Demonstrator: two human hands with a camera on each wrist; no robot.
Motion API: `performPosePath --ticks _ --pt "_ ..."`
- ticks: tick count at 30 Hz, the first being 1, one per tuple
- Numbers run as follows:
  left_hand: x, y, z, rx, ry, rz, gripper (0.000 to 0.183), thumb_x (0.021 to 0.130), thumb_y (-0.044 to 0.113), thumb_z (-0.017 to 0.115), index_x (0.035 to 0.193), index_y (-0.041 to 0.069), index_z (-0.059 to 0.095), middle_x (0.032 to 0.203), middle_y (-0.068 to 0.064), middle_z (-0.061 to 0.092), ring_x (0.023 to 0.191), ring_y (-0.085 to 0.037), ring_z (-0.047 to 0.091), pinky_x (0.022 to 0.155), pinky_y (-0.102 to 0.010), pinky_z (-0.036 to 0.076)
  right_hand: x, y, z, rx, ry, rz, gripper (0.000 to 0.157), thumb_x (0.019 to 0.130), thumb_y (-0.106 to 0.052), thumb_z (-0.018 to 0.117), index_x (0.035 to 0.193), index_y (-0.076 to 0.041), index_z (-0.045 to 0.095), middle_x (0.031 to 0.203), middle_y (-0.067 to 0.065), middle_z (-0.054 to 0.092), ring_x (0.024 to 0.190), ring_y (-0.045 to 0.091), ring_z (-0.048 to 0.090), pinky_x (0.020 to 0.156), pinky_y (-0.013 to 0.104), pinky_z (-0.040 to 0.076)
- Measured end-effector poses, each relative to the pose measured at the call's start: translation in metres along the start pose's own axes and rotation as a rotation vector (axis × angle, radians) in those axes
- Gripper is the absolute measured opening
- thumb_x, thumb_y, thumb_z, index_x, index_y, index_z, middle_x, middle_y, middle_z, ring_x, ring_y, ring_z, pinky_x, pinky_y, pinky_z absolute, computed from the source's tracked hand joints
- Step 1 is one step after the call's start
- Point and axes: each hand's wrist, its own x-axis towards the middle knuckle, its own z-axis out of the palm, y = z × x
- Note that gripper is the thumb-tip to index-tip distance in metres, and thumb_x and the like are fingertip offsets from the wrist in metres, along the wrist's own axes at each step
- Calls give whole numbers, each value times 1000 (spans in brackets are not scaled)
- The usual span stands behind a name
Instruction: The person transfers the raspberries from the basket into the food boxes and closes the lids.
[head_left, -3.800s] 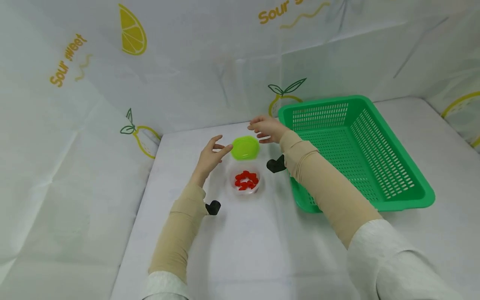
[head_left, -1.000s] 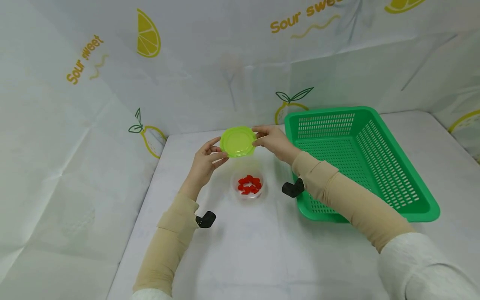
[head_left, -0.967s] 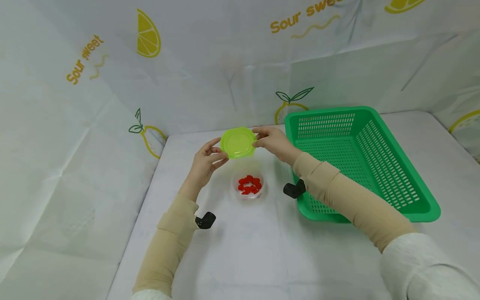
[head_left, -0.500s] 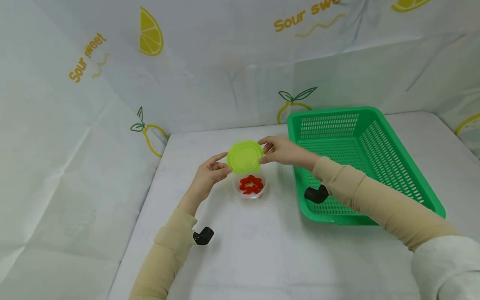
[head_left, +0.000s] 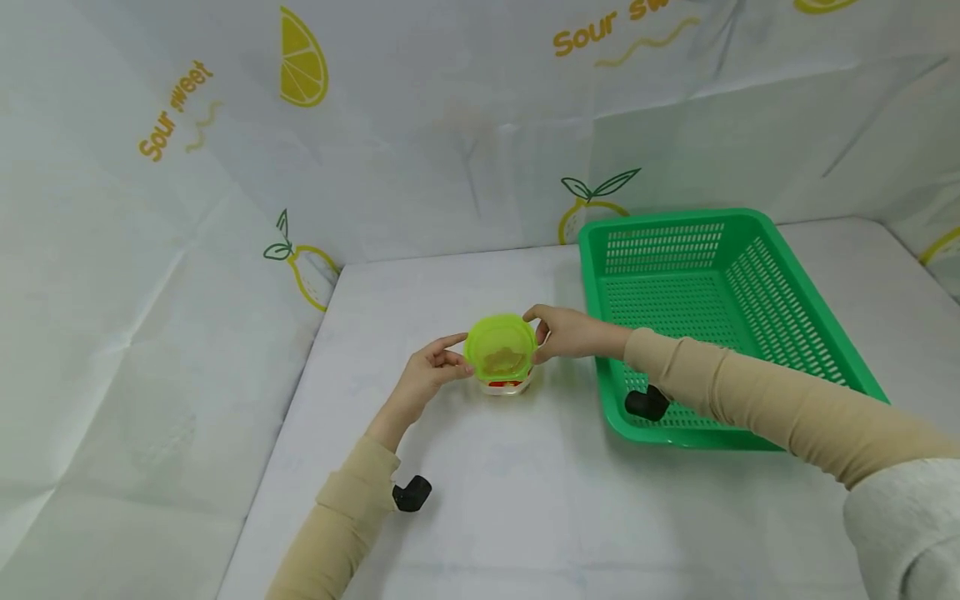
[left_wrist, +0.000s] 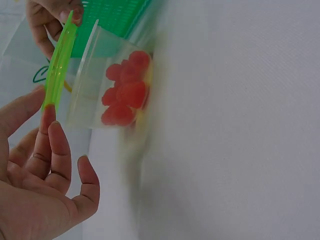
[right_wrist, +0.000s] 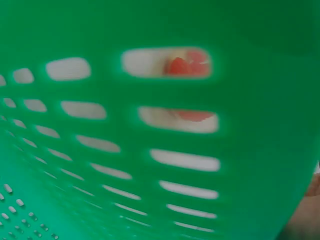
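Observation:
My left hand [head_left: 423, 379] pinches the left edge of a translucent lime-green lid [head_left: 501, 342] between fingers and thumb. On the opposite edge my right hand [head_left: 573, 333] pinches it too. Just under the lid stands a clear plastic container [head_left: 507, 389], mostly covered by it in the head view. Through the container's wall, the left wrist view shows several red raspberries [left_wrist: 125, 90] inside. That view also has a small gap between the lid and the container's rim [left_wrist: 90, 45], the two roughly parallel. In the right wrist view the basket hides most of my right hand.
A large green plastic basket [head_left: 667, 220] with slotted walls stands right of the container, my right forearm reaching across it. The white-covered table [head_left: 480, 500] meets a printed cloth backdrop [head_left: 450, 150]. Small black cameras stick out at both wrists.
Earlier the lid lay on the table behind the container; both hands took it by its edges and lifted it. Since then it has come forward and down over the container.

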Motion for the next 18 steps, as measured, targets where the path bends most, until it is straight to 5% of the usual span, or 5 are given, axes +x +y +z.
performPosePath --ticks 11,18 --pt "2 -10 1 3 -32 -2 61 80 2 69 136 12 47 82 9 59 75 -7 53 84 -32 46 5 3 5 -67 -71 21 67 81 -15 66 137 1 34 95 9 54 80 17 49 65 23 40" --pt "3 -17 2 34 -4 6 57 79 11 72 131 20 53 95 2 55 78 -9 55 78 -24 45 8 3 8 -83 -104 46 66 84 -16 64 139 1 31 93 12 59 78 19 58 64 23 44"
